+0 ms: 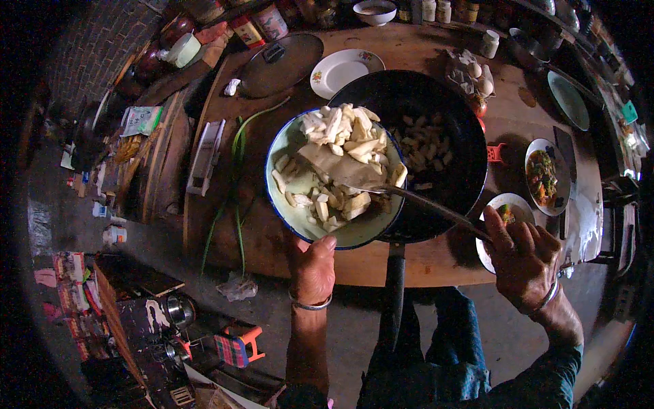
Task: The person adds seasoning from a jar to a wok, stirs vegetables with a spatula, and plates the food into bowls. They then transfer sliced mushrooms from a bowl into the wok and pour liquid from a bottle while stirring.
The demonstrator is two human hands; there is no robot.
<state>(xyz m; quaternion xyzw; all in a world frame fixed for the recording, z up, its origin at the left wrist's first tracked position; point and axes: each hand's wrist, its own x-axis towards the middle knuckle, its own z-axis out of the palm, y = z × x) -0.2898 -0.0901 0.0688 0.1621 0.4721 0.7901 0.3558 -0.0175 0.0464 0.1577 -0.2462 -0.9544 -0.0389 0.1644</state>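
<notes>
My left hand grips the near rim of an enamel bowl with a dark blue edge, held above the table at the left side of a black wok. Pale chopped pieces fill part of the bowl. My right hand holds the handle of a metal spatula; its blade lies among the pieces in the bowl and partly hides them. More pieces lie on the bottom of the wok, whose long handle points towards me. The bowl overlaps the wok's left part.
On the wooden table stand a floral white plate, a dark round lid, a grater, green onion stalks, eggs in a carton, tomatoes and two dishes of cooked food. A plaid-topped stool is on the floor.
</notes>
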